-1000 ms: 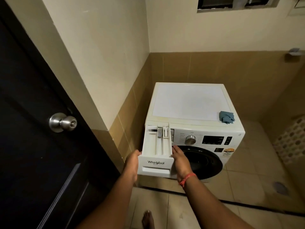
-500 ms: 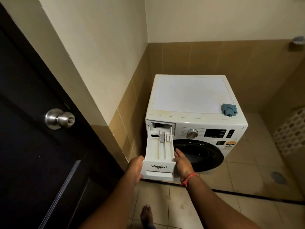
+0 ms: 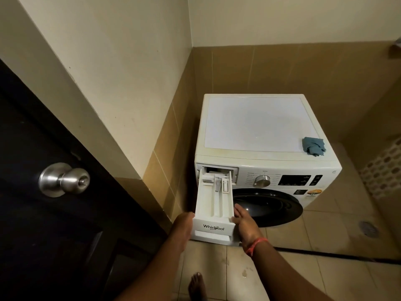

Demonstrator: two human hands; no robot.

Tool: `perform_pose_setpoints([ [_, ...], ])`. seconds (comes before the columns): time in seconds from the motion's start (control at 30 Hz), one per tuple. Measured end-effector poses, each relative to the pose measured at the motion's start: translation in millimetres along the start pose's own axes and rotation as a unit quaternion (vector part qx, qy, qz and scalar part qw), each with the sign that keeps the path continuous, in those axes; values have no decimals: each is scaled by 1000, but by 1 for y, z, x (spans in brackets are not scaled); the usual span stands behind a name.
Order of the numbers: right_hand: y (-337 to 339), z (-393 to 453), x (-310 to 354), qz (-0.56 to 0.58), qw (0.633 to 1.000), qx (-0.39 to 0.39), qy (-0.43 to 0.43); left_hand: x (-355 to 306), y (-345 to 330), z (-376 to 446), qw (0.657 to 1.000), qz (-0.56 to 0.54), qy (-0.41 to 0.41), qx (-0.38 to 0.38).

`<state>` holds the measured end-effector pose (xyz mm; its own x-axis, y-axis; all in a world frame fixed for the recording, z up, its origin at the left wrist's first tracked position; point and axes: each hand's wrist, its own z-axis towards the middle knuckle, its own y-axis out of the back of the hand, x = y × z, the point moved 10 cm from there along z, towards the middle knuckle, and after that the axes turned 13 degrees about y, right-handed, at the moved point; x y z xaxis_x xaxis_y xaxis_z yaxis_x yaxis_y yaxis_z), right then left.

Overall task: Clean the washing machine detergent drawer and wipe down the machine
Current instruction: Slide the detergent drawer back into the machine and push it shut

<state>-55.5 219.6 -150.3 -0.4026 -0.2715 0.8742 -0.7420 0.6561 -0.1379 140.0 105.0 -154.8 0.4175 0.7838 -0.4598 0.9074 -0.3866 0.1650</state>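
head view: left hand (image 3: 181, 224) and right hand (image 3: 244, 222) clasp the drawer (image 3: 213, 210) by its front corners, nearly out of the washer (image 3: 256, 159). likely light, rigid, slick plastic; hold both sides. cloth (image 3: 314, 146) lies beyond.

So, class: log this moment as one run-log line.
white plastic detergent drawer: pulled out | left hand, right hand: gripping front | crumpled blue cloth: on machine

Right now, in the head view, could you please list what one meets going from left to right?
Round steel door knob → left hand → white pulled-out detergent drawer → right hand → silver control dial → crumpled blue cloth
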Motion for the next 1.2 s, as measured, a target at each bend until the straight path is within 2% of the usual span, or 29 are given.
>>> perform_pose_setpoints([
  [0.17, 0, 16, -7, 0, 1000, -9, -4, -11, -2, -14, 1000, 21, -1, 9],
  [0.47, 16, 21, -19, 10, 999, -38, -7, 2, -16, 11, 996, 66, -26, 55],
  [1.03, 5, 13, -3, -6, 1000, -24, 19, -3, -8, 22, 999, -12, -36, 6],
  [1.2, 5, 24, 6, -23, 999, -17, 27, -16, -15, 18, 996, 57, -73, -16],
])
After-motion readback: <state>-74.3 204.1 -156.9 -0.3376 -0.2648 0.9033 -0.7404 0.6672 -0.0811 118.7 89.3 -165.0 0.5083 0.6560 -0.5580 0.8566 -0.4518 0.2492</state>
